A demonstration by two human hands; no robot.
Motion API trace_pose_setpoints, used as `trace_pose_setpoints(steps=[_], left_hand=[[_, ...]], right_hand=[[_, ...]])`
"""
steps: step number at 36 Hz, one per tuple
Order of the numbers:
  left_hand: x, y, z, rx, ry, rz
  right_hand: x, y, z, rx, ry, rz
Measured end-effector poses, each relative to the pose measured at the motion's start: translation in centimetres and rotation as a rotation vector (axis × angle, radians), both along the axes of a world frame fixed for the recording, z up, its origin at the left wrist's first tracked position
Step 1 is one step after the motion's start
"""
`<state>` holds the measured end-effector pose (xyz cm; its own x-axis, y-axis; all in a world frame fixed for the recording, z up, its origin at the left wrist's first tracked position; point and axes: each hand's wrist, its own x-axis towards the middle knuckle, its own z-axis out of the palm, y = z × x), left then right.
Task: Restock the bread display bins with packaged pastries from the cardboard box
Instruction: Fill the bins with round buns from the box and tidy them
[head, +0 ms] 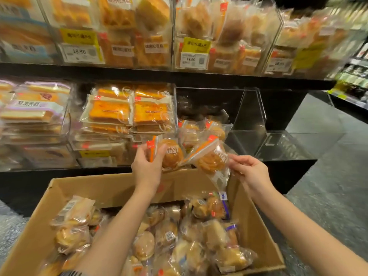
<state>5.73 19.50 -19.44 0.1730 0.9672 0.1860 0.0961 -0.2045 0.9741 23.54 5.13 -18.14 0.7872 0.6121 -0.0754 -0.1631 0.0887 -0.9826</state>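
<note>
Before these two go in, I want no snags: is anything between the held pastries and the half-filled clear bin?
Nothing visible blocks them. The left hand and right hand each hold a packaged pastry just before the open-topped bin, above the cardboard box.

This is a shop, at its packaged-bread aisle. Clear acrylic display bins (247, 116) on black shelves (139, 73) hold wrapped pastries, with yellow promotion tags (196, 44) and white price labels (193, 59) reading 19.90. Another stocked aisle (354, 76) stands at the right.
</note>
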Motion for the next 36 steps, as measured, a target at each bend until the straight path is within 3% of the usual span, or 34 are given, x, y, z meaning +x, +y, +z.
trace_pose_setpoints(steps=[3, 7, 9, 14, 19, 23, 26, 31, 33, 36], left_hand=[[2.1, -0.7, 0.3, -0.083, 0.003, -0.08], [5.0, -2.3, 0.9, -0.396, -0.15, -0.272], [6.0, -3.0, 0.9, -0.425, -0.162, -0.283], [6.8, -3.0, 0.5, -0.269, -0.098, -0.209], [7.2, -2.6, 1.3, -0.061, -0.036, -0.226], [8.5, -1.3, 2.3, 0.027, -0.051, -0.296], [9.9, 0.3, 3.8, 0.066, -0.031, -0.361], [13.0, 4.4, 5.5, 0.095, -0.101, -0.229], [14.0, 5.7, 5.9, 0.077, -0.029, -0.22], [15.4, 7.2, 5.7, 0.054, 0.071, -0.275]], right_hand=[[0.7, -0.9, 0.3, 0.004, 0.025, -0.03], [1.4, -1.4, -0.1, -0.057, 0.017, -0.083], [1.9, -1.4, -0.2, -0.085, 0.008, -0.082], [2.8, -1.2, 0.7, -0.068, 0.074, 0.027], [4.8, -0.3, 2.6, -0.271, -0.024, 0.136], [7.4, 0.4, 5.9, -0.404, 0.027, 0.545], [9.5, 1.4, 8.5, -0.464, -0.094, 0.59], [12.6, 4.3, 11.7, -0.285, -0.29, 0.237], [14.1, 6.0, 11.8, -0.328, -0.495, 0.093], [15.6, 8.5, 10.6, -0.561, -0.902, 0.003]])
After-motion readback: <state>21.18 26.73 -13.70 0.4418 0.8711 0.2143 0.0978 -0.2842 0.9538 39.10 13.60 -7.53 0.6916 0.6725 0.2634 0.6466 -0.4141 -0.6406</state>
